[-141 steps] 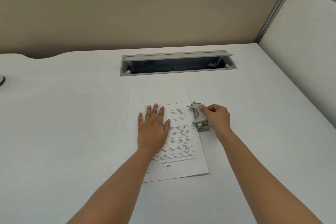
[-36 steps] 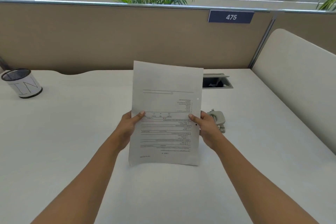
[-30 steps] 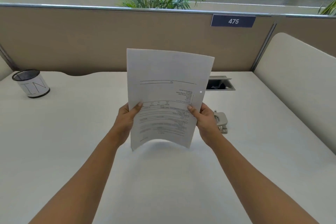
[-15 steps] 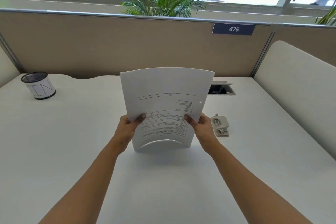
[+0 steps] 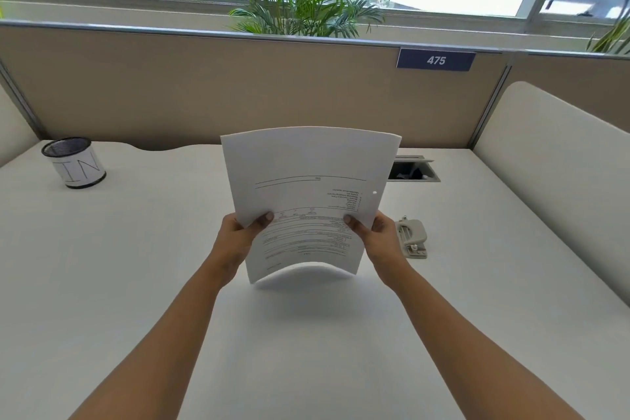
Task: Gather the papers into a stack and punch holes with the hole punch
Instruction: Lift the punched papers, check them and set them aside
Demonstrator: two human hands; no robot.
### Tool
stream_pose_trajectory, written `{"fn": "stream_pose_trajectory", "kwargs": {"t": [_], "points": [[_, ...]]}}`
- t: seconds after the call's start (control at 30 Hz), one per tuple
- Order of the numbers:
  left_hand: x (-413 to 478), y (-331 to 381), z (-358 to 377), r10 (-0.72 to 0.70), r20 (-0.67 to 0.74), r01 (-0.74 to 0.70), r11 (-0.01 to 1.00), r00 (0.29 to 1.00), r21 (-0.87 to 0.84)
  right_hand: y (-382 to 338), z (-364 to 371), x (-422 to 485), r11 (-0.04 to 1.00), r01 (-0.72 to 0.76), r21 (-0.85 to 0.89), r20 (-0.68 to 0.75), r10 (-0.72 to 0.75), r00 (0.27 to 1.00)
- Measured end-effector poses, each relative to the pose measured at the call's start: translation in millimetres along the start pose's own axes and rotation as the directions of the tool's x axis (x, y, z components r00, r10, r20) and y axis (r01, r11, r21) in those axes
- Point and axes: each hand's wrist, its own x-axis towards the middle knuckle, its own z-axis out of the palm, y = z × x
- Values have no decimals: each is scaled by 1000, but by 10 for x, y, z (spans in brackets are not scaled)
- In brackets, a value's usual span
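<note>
White papers (image 5: 308, 164) held upright over the pale surface (image 5: 136, 266), bowed between both hands.
The left hand (image 5: 238, 237) pinches the stack's left edge and the right hand (image 5: 380, 239) its right edge, thumbs on the printed face; one punched hole (image 5: 375, 193) shows near the right edge. Grey hole punch (image 5: 410, 237) lies on the surface just right of the right hand.

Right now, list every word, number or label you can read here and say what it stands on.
"475": white on the dark blue plate on the partition.
"IN": large letters on the pen cup; more may be hidden round its side.
Printed lines on the papers: upside down, too small to read.
On the hole punch: no readable marking.
</note>
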Motion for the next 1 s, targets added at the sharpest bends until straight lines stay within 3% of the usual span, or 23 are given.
{"fn": "stream_pose_trajectory", "kwargs": {"t": [0.87,1.0], "points": [[6,-78,37,-51,-55,51,999,997,-2,121,-78,12,995,-53,-87,49,57,997],[-18,-68,16,-17,-104,6,994,994,-111,236,-189,-89,979,-108,-171,104,127,986]]}}
